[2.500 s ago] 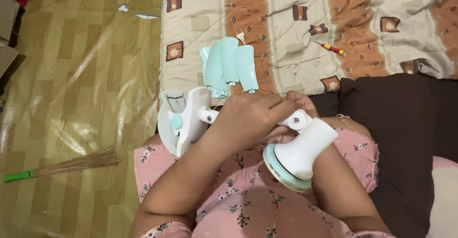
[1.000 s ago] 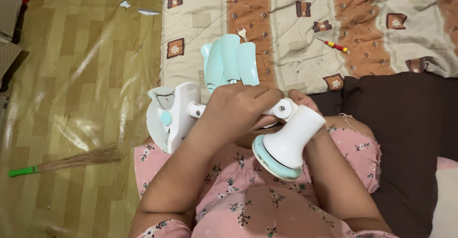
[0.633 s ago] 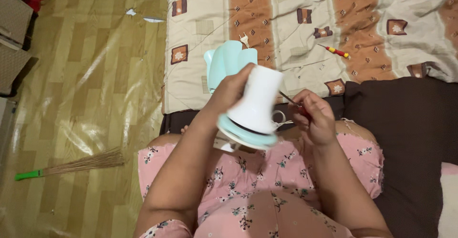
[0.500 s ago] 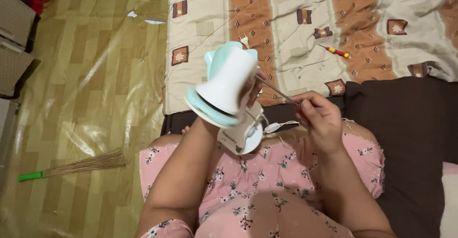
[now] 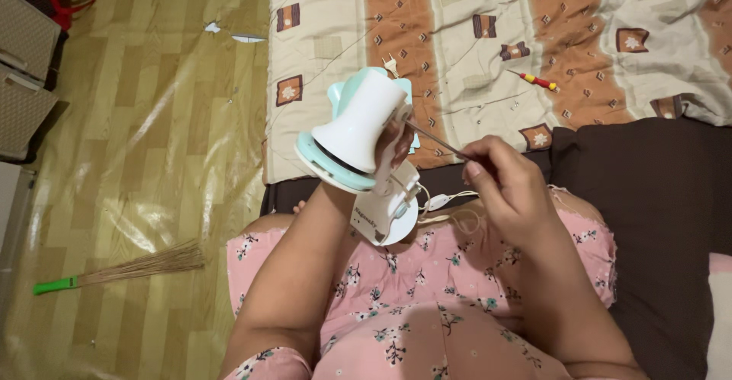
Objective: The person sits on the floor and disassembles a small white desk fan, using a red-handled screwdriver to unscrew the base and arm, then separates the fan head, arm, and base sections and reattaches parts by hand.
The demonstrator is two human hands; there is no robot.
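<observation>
Gripping the white fan base [image 5: 358, 125], left hand [image 5: 393, 145] faces right hand [image 5: 509, 184] clamped on a screwdriver [image 5: 436, 138].

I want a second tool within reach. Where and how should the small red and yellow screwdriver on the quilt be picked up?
Pinch the small screwdriver across its thick red and yellow handle, coming straight down from above. It lies flat and alone on the patterned quilt, slanted down to the right, so fingers on its two long sides fit best. The right hand is nearer but already holds a thin-shafted tool.
</observation>
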